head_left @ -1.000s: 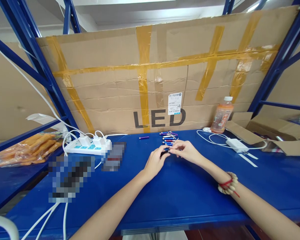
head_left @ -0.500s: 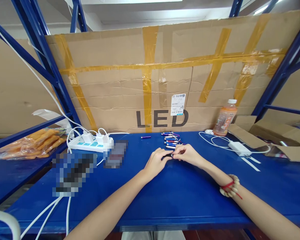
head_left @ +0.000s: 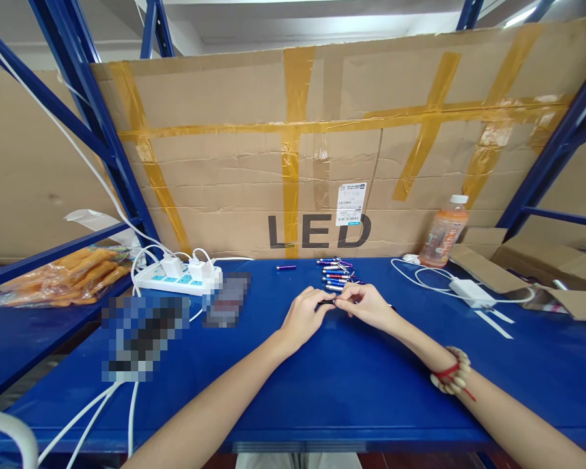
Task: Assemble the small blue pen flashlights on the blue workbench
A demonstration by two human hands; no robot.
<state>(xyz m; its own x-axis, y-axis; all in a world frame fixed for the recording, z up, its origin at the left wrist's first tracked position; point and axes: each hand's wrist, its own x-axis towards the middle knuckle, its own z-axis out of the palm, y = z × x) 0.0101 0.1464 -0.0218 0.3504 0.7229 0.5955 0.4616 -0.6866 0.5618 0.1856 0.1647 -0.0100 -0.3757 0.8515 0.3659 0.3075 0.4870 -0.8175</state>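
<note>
My left hand (head_left: 303,319) pinches a small dark slim stick (head_left: 326,301) between thumb and fingers. The fingertips of my right hand (head_left: 367,306) close on the same stick from the other side, so both hands nearly touch. Most of it is hidden by the fingers, and its exact kind is too small to tell. Just behind my hands lies a group of small shiny metal tubes (head_left: 333,270) in blue, red and purple, some with cords or clips. A single purple tube (head_left: 286,268) lies apart to their left.
On the blue table (head_left: 293,391), a white power strip (head_left: 176,281) with plugs and a blurred phone-like slab (head_left: 227,299) stand left. To the right are a white adapter with cable (head_left: 471,293), an orange drink bottle (head_left: 443,234) and an open carton (head_left: 537,260). Cardboard (head_left: 224,182) walls the back.
My fingers have shifted slightly around the dark stick, and a dark tip now shows beyond my right hand. The view has moved a little; the tubes stay where they were.
</note>
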